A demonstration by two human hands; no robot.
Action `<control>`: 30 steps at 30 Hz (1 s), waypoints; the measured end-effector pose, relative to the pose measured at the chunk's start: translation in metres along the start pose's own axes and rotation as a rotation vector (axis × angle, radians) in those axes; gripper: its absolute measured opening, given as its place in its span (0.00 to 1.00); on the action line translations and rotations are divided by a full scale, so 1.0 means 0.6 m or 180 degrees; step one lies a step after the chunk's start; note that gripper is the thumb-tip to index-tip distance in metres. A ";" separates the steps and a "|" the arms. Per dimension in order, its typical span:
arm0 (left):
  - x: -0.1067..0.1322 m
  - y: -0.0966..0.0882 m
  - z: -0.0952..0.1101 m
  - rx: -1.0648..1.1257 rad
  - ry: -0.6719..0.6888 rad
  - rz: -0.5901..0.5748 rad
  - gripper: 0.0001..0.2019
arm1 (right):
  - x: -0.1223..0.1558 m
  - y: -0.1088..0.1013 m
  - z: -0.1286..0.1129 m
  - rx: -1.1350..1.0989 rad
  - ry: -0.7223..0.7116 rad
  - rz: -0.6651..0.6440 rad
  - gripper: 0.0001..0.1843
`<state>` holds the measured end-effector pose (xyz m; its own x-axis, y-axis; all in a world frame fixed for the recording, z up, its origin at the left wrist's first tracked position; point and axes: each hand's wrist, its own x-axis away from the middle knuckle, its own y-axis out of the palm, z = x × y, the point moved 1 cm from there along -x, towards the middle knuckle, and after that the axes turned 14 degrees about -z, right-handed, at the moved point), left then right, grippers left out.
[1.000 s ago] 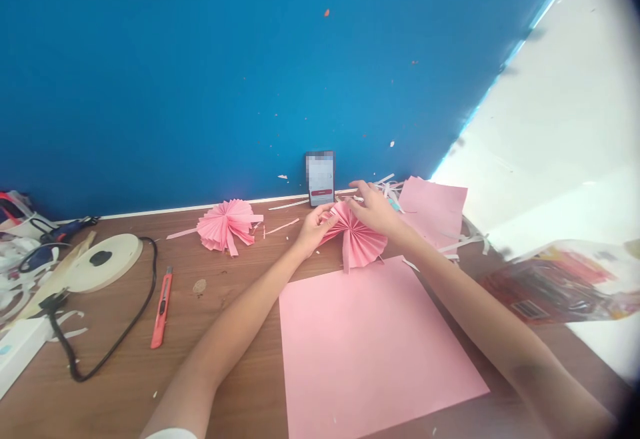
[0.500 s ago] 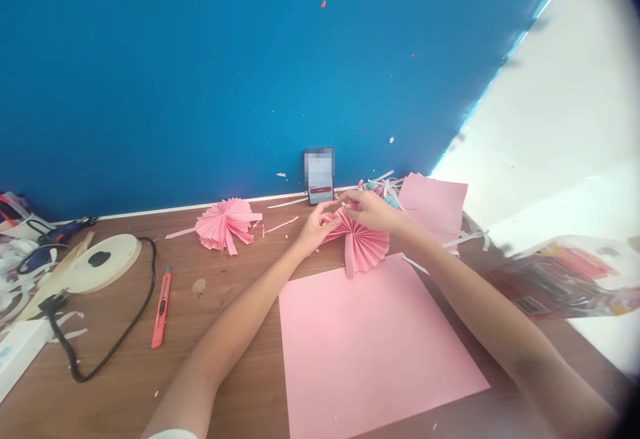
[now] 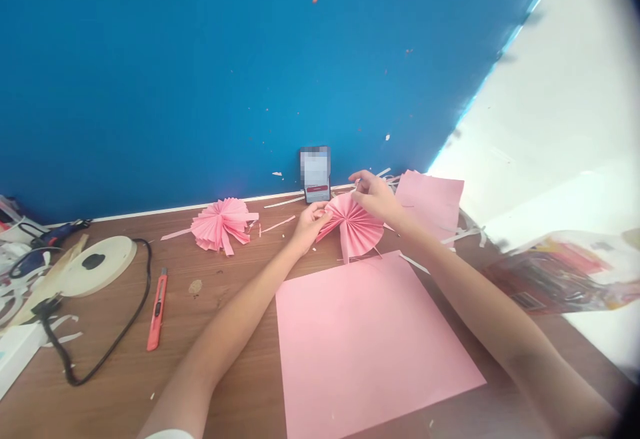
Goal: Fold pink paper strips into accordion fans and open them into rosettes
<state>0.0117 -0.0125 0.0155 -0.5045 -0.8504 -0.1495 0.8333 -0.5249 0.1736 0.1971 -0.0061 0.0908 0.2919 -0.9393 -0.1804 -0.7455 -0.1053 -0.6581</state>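
A pink pleated paper rosette (image 3: 357,229) stands behind the large pink sheet, its folds fanned out and a flat tab hanging down in front. My left hand (image 3: 309,225) pinches the rosette's left edge between thumb and fingers. Above its upper right edge is my right hand (image 3: 376,195), fingers bent and thumb tip close to the index finger. Whatever lies between those fingertips is too small to make out. A second pink rosette (image 3: 216,224) with loose paper tabs lies to the left. The large pink sheet (image 3: 375,345) lies flat in front of me.
A phone (image 3: 316,175) leans against the blue wall (image 3: 200,79). On the left are a red box cutter (image 3: 157,309), a white tape roll (image 3: 117,262) and a black cable (image 3: 135,322). At right lie more pink paper (image 3: 433,202) and a plastic package (image 3: 565,272).
My right hand has risen and drawn away from my left hand, uncovering the rosette's top pleats. The left hand stays at the rosette's left edge. The view has shifted slightly.
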 end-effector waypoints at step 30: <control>0.007 0.012 0.008 -0.0623 -0.0032 -0.0401 0.08 | 0.000 -0.003 0.000 0.0389 -0.0694 -0.0972 0.24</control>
<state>0.0145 -0.0202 0.0205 -0.6087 -0.7794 -0.1482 0.7911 -0.6105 -0.0383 0.1984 -0.0058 0.0921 0.6195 -0.7780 -0.1051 -0.5317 -0.3172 -0.7853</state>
